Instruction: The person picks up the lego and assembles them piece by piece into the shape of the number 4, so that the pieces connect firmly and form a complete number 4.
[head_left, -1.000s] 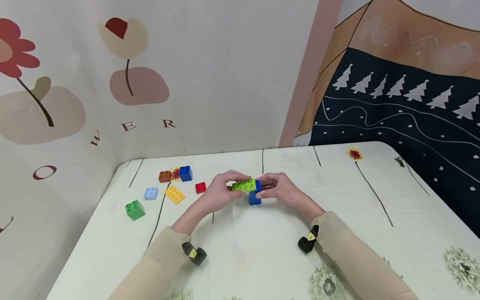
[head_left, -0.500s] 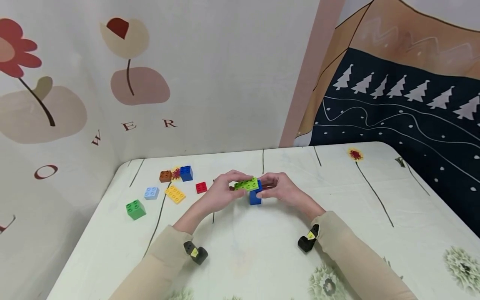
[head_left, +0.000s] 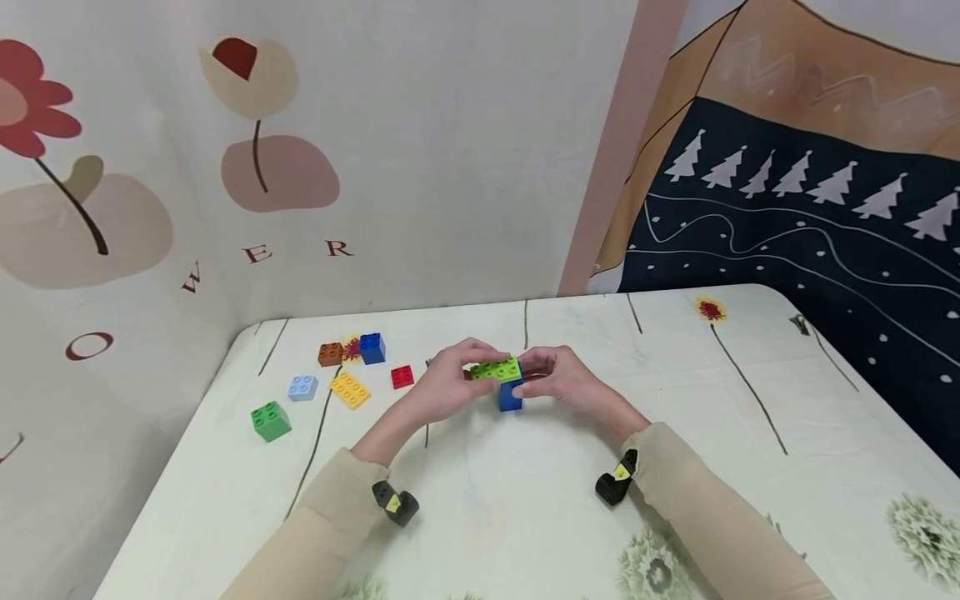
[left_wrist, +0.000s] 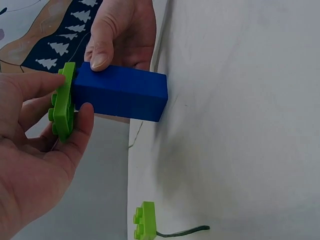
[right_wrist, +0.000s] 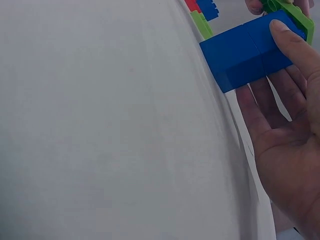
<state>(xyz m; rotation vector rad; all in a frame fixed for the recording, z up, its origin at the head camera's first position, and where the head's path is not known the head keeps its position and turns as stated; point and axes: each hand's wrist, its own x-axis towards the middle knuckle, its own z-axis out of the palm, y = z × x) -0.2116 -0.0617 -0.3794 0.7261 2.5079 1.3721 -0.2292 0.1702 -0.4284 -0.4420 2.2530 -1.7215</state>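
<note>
My left hand (head_left: 441,387) pinches a long lime-green building brick (head_left: 498,368) between thumb and fingers, studs upward. Below it stands a blue brick tower (head_left: 510,397), which my right hand (head_left: 566,379) grips from the right side. A seam across the tower (right_wrist: 245,50) in the right wrist view marks two blue bricks stacked together. In the left wrist view, the lime brick (left_wrist: 63,102) lies across the tower's studded end, its underside against or right at the studs and one end jutting past the tower.
Left on the table lie a red brick (head_left: 402,377), a blue brick (head_left: 372,348), a brown brick (head_left: 330,354), a yellow brick (head_left: 349,389), a light blue brick (head_left: 303,387) and a green brick (head_left: 270,421). A smaller lime brick (left_wrist: 146,220) shows in the left wrist view.
My left hand has shifted the lime brick slightly right, over the blue tower's top, covering studs seen earlier. The right hand and tower have stayed in place.
</note>
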